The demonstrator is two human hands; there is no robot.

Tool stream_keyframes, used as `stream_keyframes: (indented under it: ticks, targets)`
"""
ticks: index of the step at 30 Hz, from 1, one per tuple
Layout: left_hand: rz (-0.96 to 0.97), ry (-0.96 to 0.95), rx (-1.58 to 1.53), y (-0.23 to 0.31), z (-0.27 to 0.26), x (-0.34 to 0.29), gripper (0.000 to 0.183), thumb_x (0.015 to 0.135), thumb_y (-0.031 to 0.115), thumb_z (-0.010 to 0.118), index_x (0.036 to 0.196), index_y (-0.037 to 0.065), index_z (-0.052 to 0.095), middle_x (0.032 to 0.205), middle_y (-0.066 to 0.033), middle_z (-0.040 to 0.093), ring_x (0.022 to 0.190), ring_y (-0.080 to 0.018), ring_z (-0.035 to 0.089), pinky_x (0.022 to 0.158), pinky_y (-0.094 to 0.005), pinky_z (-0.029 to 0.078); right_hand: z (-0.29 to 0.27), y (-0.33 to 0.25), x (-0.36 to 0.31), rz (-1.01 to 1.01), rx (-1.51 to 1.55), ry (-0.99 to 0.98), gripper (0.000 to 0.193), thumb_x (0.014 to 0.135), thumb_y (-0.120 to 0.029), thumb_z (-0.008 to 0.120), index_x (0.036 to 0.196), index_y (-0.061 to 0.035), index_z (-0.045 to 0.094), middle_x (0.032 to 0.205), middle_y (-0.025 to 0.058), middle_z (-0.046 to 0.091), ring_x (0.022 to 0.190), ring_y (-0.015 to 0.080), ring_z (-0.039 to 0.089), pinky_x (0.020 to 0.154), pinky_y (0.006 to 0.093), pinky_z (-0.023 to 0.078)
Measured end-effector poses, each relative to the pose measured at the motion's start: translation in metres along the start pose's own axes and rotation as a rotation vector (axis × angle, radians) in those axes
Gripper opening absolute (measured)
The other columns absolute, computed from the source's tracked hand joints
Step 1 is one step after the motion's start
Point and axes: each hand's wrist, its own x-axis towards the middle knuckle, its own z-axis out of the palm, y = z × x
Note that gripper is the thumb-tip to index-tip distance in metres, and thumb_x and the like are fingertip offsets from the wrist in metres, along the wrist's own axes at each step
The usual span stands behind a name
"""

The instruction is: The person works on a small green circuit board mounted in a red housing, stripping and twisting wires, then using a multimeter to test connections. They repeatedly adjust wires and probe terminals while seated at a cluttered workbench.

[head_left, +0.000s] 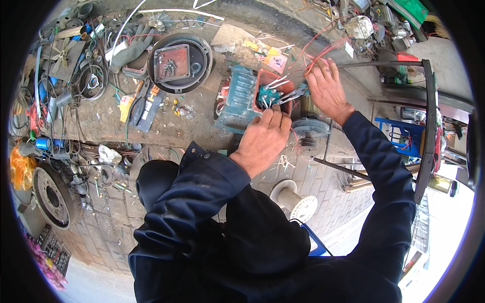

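A green ribbed electric motor (237, 98) lies on the bench, with a reddish open terminal box (259, 77) on its right side. Inside the box sits a green terminal block (269, 96), and white-sleeved leads (279, 82) stick out from it. My left hand (262, 139) reaches into the box's near side with its fingers closed at the block; whatever they grip is hidden. Right of the box, my right hand (327, 88) is raised, its fingertips pinched on thin red wire (323, 52). Grey-blue leads (298, 92) stretch from the block toward that hand.
Left of the motor stand a round black housing (204, 65) holding a tray of bolts (182, 63), and dark-handled pliers (139, 103). Cluttered parts fill the far left. A metal frame (428, 131) rises beyond my right arm. A spool (298, 201) stands on the brick floor.
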Motion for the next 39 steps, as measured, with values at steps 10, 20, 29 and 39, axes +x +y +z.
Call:
stream_keyframes:
  ticks: [10,20,29,39]
  targets:
    - [0.001,0.026,-0.051,0.000,0.005,-0.002,0.053,0.081,0.010,0.076,0.130,-0.005,0.064,0.135,-0.0248,0.068,0.114,-0.0311,0.067,0.087,-0.0375,0.064,-0.073,-0.058,-0.023,0.366,0.305,-0.642,0.029,0.088,-0.013,0.066,0.112,0.0010,0.057,0.106,0.0244,0.066,0.099,0.0412,0.071,0.087,0.0512,0.060]
    - [-0.004,0.033,-0.072,-0.002,0.006,0.000,0.051,0.082,0.010,0.075,0.129,-0.005,0.064,0.133,-0.0244,0.068,0.113,-0.0312,0.068,0.087,-0.0371,0.064,-0.084,-0.045,-0.029,0.302,0.518,-0.505,0.050,0.084,-0.018,0.081,0.123,-0.0019,0.055,0.112,0.0248,0.061,0.107,0.0463,0.066,0.093,0.0542,0.056]
    - [0.000,0.024,-0.074,-0.002,0.004,-0.001,0.056,0.079,0.009,0.077,0.131,-0.006,0.064,0.134,-0.0254,0.068,0.113,-0.0317,0.068,0.087,-0.0378,0.064,-0.039,-0.009,-0.023,0.044,0.462,-0.241,0.050,0.074,-0.012,0.085,0.116,-0.0071,0.059,0.108,0.0183,0.061,0.104,0.0416,0.065,0.087,0.0499,0.054]
    - [-0.003,0.033,-0.066,0.000,0.003,0.000,0.058,0.079,0.010,0.077,0.133,-0.006,0.063,0.136,-0.0249,0.067,0.115,-0.0320,0.067,0.088,-0.0379,0.064,-0.102,-0.065,-0.022,0.475,0.569,-0.668,0.040,0.082,-0.015,0.077,0.114,-0.0020,0.058,0.106,0.0273,0.068,0.096,0.0481,0.074,0.088,0.0531,0.062]
